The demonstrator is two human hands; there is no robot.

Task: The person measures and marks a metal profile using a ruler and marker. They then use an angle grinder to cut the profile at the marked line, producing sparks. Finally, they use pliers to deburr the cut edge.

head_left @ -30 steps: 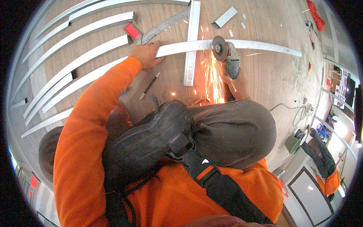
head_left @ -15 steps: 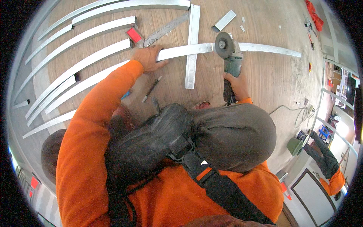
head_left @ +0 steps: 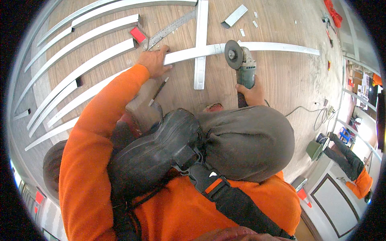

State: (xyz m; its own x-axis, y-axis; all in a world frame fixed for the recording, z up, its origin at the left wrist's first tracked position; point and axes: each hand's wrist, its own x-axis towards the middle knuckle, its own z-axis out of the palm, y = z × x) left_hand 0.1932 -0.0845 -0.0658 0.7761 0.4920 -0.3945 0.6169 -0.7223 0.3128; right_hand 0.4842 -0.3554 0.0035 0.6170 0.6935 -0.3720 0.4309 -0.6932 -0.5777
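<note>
Wood-grain floor | left hand outstretched, clasping metal bar | right hand wrapped round grinder

From the wearer's head, a wide fisheye camera is looking steeply down, close over the orange-clad torso, and is facing the floor beyond.

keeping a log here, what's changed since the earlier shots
The sparks seen a second ago are gone. Since half a second ago, the disc of the grinder has shifted slightly toward the picture's lower edge. The right hand still grips the grinder, the left hand still holds the long metal bar, which stays across the crosswise piece.
</note>
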